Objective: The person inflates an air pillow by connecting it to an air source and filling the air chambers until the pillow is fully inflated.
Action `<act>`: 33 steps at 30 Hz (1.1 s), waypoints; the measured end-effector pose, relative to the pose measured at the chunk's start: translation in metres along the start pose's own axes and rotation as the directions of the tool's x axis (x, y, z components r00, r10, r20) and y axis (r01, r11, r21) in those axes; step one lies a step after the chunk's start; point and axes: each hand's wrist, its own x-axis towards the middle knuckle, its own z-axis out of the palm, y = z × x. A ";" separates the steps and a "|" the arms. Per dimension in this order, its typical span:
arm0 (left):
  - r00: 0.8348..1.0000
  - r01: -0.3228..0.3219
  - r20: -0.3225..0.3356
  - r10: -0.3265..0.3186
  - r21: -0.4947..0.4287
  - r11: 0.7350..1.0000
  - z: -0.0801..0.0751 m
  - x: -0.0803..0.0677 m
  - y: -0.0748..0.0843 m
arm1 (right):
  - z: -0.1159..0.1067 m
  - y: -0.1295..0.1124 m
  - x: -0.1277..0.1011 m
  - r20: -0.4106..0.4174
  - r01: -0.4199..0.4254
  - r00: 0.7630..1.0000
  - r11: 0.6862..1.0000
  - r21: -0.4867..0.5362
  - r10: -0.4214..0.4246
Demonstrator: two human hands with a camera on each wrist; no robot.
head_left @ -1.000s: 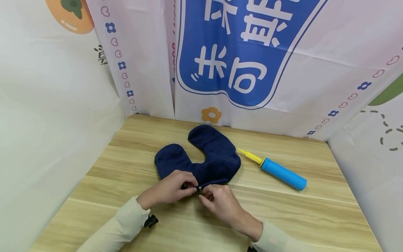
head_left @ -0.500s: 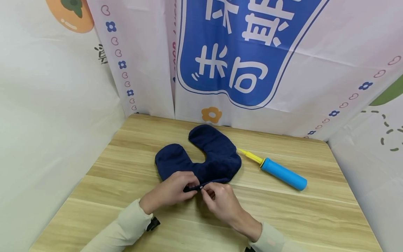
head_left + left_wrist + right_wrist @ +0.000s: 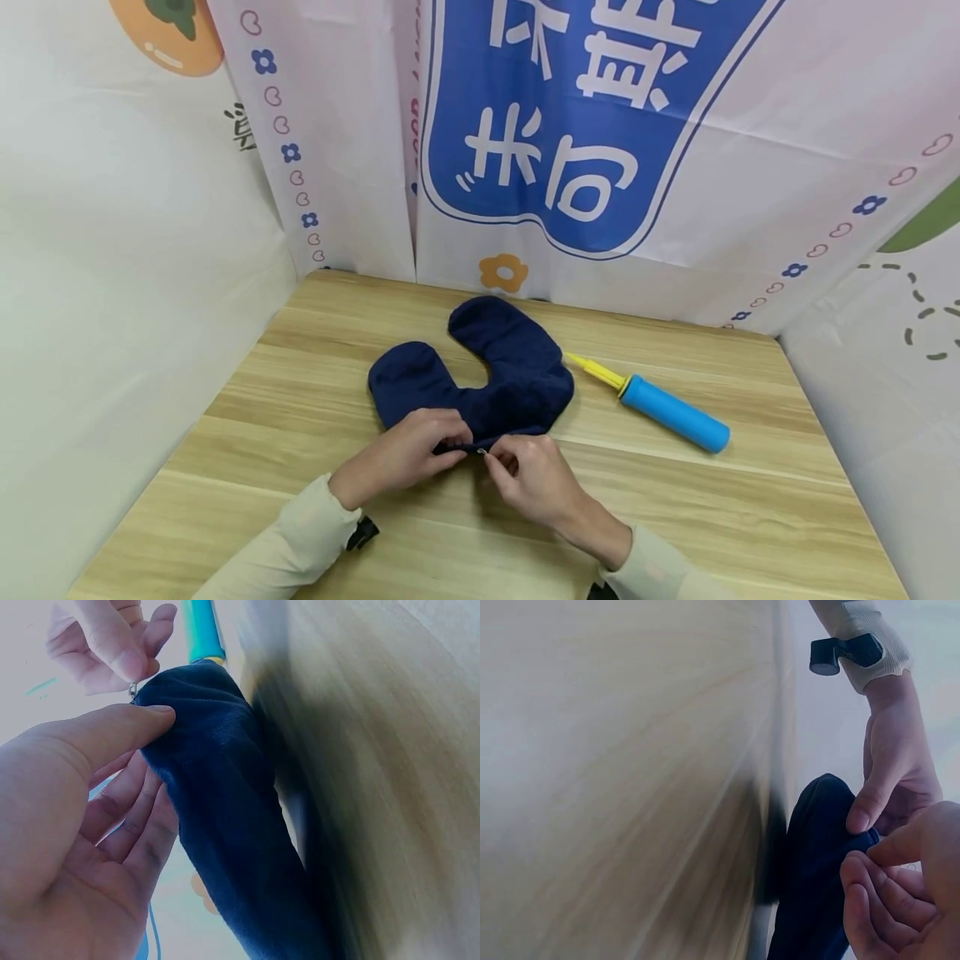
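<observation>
Navy plush pillow cover [image 3: 487,375] lies flat at centre frame, left hand [image 3: 408,454] pinching its edge, right hand [image 3: 528,479] pinching the zipper pull [image 3: 483,452], zip barely started, pump [image 3: 671,410] untouched.

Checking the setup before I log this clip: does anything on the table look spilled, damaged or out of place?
Nothing stands out. The navy U-shaped pillow cover lies flat and limp on the wooden table, with no tear visible. The left hand pinches its near edge and the right hand pinches the small zipper pull. The blue hand pump lies beside it.
</observation>
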 end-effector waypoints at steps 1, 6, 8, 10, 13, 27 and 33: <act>1.000 -0.006 0.002 0.006 0.000 1.000 0.000 0.000 0.000 | 0.000 0.000 0.000 0.005 -0.002 1.000 1.000 0.000 0.002; 1.000 -0.030 0.000 0.030 -0.001 1.000 0.000 -0.001 0.000 | -0.001 0.003 -0.002 0.005 0.015 1.000 1.000 -0.002 -0.015; 1.000 -0.024 -0.002 0.024 -0.002 1.000 -0.001 -0.002 0.000 | -0.002 0.004 -0.003 0.002 0.018 1.000 1.000 -0.005 -0.018; 1.000 -0.009 0.000 0.009 -0.003 1.000 -0.001 -0.003 0.000 | -0.003 0.007 -0.003 0.003 0.014 1.000 1.000 -0.006 -0.014; 1.000 0.008 0.009 -0.008 -0.002 1.000 -0.001 -0.004 -0.001 | -0.004 0.010 -0.004 0.013 -0.002 1.000 1.000 -0.004 0.002; 0.997 0.019 -0.073 -0.009 0.145 0.989 0.017 0.004 0.010 | -0.006 0.012 -0.005 0.045 -0.007 0.999 1.000 0.015 0.006; 0.993 0.017 -0.115 -0.003 0.127 0.992 0.017 0.008 0.012 | -0.005 0.020 -0.008 -0.070 0.181 0.978 0.967 -0.180 -0.196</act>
